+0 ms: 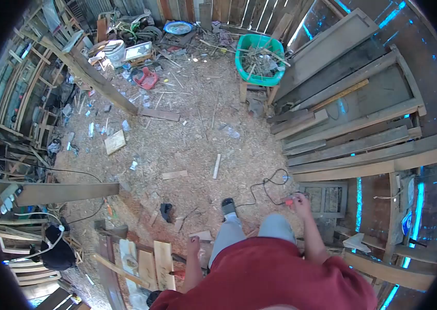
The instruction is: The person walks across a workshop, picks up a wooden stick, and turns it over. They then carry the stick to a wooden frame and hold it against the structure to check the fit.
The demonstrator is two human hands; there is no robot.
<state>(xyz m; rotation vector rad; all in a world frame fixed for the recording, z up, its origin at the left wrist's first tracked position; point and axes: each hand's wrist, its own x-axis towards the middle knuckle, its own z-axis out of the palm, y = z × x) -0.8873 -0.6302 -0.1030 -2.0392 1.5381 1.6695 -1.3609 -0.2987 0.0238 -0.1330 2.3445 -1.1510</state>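
My right hand is closed around a small red object with a dark end; its exact kind is too small to make out. From near it a thin black cable loops over the ground towards my foot. My left hand hangs low beside my left leg with the fingers curled in, and I see nothing in it. Close to that hand lies a short pale board. Light wooden planks lean or lie to its left.
Stacked boards and frames line the right wall. A green basin of scraps stands on a wooden stand at the back. Wooden posts reach in from the left. Offcuts, a red basket and litter lie on the dirt floor.
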